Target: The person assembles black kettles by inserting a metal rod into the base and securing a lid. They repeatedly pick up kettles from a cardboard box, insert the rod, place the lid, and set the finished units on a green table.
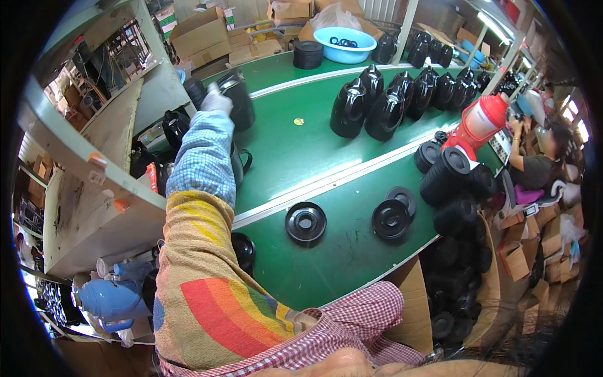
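My left arm reaches up to the far left, in a rainbow sweater with a blue checked oversleeve. My left hand (217, 102), in a whitish glove, is closed at the upper edge of a black jug body (240, 108); both are blurred by motion. Another dark jug (237, 164) with a handle stands beside my sleeve, partly hidden. On the near green strip lie a round black dished disc (306, 223), another black disc (390, 220) overlapping a flatter ring (402, 200), and a further disc (244, 250) partly behind my arm. My right hand is out of view.
Several glossy black jugs (384, 113) stand along the green belt. Stacked black discs (445, 173) and a red thermos jug (482, 119) are at right. A carton (411, 308) of black parts stands below. A blue basin (344, 53) sits behind; a co-worker (534, 163) is far right.
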The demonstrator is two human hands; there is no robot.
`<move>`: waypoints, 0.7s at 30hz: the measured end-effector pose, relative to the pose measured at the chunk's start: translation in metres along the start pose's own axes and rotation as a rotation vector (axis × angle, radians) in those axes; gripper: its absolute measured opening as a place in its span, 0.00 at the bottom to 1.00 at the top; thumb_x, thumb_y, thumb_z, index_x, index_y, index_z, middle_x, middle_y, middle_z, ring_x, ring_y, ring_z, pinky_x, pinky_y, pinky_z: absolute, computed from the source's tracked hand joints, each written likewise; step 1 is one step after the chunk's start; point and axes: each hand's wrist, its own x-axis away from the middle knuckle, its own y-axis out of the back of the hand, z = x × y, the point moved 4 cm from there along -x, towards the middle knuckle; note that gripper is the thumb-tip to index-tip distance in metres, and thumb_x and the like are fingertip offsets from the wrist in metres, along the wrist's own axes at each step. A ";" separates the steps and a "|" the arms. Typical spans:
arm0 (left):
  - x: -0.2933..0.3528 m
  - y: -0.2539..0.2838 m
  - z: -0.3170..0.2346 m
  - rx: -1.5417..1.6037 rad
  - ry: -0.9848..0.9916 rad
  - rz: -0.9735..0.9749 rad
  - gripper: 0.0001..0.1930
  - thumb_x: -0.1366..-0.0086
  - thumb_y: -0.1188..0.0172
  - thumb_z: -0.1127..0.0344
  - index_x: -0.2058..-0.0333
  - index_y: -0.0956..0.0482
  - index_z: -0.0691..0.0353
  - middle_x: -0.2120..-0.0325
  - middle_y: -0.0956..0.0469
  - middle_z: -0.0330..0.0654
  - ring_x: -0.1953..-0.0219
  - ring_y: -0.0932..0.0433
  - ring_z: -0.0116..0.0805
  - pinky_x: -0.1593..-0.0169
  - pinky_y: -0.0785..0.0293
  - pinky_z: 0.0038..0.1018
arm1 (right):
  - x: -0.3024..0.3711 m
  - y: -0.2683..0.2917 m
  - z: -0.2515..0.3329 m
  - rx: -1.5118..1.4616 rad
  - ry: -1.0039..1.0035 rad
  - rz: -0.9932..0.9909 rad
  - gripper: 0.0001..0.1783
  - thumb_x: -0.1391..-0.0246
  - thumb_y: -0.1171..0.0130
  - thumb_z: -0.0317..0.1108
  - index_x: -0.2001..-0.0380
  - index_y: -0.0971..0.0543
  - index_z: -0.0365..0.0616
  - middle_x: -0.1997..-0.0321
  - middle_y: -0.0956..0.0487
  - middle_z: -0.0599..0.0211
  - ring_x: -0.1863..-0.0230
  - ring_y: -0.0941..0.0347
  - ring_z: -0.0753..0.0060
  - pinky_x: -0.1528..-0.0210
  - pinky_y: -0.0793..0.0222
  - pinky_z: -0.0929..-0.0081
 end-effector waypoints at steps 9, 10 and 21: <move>0.298 0.114 -0.244 0.308 -1.540 -0.146 0.25 0.44 0.42 0.74 0.45 0.22 0.52 0.50 0.18 0.43 0.55 0.17 0.46 0.55 0.19 0.37 | 0.086 0.028 0.041 -0.255 0.055 0.097 0.22 0.37 0.45 0.39 0.43 0.24 0.42 0.46 0.19 0.62 0.56 0.21 0.70 0.59 0.25 0.74; 0.344 0.120 -0.254 0.345 -1.668 -0.121 0.24 0.43 0.41 0.73 0.46 0.21 0.52 0.50 0.18 0.42 0.58 0.16 0.45 0.58 0.19 0.36 | 0.084 0.012 0.037 -0.361 0.022 0.174 0.22 0.37 0.45 0.39 0.43 0.24 0.42 0.46 0.19 0.62 0.55 0.21 0.70 0.59 0.25 0.74; 0.687 0.130 -0.180 0.669 -2.822 0.382 0.16 0.36 0.43 0.59 0.49 0.24 0.45 0.54 0.24 0.32 0.63 0.22 0.28 0.52 0.22 0.29 | 0.088 0.005 -0.061 -1.016 -0.045 0.314 0.18 0.34 0.48 0.36 0.44 0.25 0.42 0.50 0.20 0.61 0.55 0.21 0.65 0.53 0.21 0.69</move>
